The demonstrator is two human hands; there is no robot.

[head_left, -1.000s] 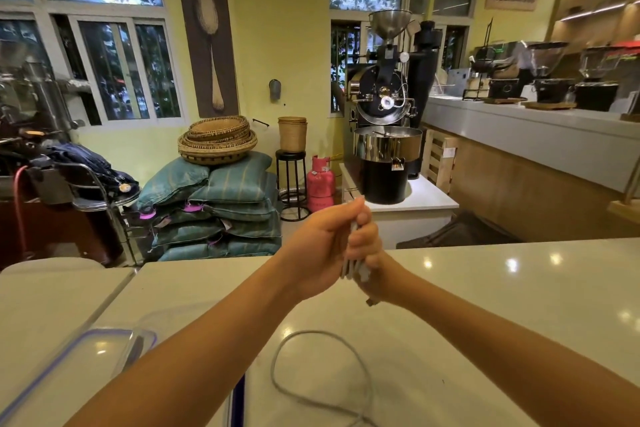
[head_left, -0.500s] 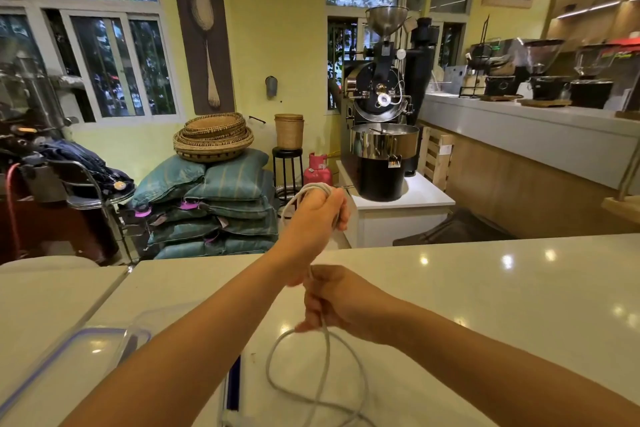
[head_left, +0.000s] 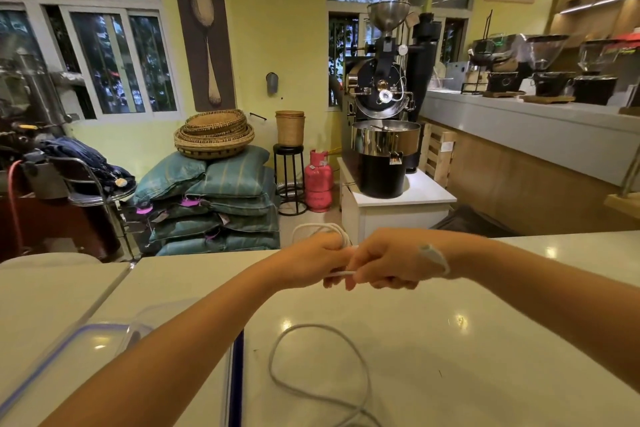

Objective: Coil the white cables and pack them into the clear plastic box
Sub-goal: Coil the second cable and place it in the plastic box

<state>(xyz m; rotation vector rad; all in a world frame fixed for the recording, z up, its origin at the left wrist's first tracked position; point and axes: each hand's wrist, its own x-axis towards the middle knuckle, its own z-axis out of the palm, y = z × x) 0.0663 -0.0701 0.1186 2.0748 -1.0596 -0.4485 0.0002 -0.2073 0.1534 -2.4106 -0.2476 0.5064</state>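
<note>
Both hands are held out together above the white counter, knuckle to knuckle. The left hand is closed into a fist around a small bundle of white cable, whose loops rise in an arc above the knuckles. The right hand is closed too, its fingers pinched on a short stretch of the same cable that runs level between the two fists. The cable end (a pale plug with a thin lead) is draped over the back of the right wrist.

Below the hands, a loose loop of cable is laid flat on the counter, trailing off toward the bottom edge of the view; whether it is joined to the bundle in the hands cannot be told.

The clear plastic box is seen at the lower left, mostly covered by the left forearm, with its rounded corner and wall showing through. Just left of it a clear lid with a blue rim is laid flat on the counter. A dark blue strip is seen along the box's right side. What is inside the box cannot be made out.

Beyond the counter, a black roasting machine is set on a white cabinet.
</note>
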